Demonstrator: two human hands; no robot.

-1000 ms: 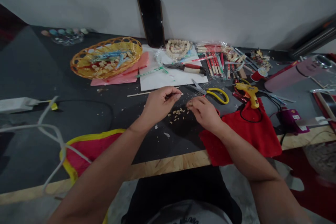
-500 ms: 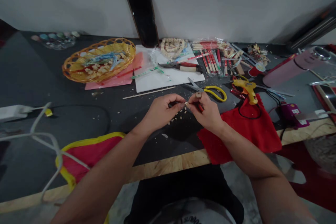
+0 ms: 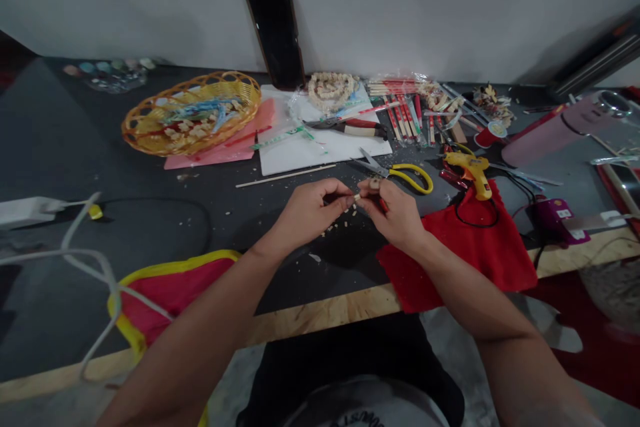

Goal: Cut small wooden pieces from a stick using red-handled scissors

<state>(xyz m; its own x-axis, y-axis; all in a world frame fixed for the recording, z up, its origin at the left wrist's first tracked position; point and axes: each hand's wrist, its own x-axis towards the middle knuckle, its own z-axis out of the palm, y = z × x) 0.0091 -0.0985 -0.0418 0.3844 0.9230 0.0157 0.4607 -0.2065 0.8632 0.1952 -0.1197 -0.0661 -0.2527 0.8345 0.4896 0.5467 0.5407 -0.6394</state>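
Between the fingertips of my two hands is a small pale wooden piece. My left hand pinches it from the left, fingers curled and thumb on top. From the other side my right hand closes on it, with something red partly showing among its fingers, its kind hidden. Several tiny cut wooden bits lie on the dark table below. Just beyond my hands rest scissors with yellow handles, blades open, and a thin wooden stick.
A wicker basket with wooden pieces stands back left. Pliers lie on white paper, near wrapped chopsticks. A yellow glue gun, red cloth and pink bottle are right. White cable loops at left.
My hands stay almost in place, still meeting at the small wooden piece, which shows a little more plainly between the fingertips. The view has shifted slightly.
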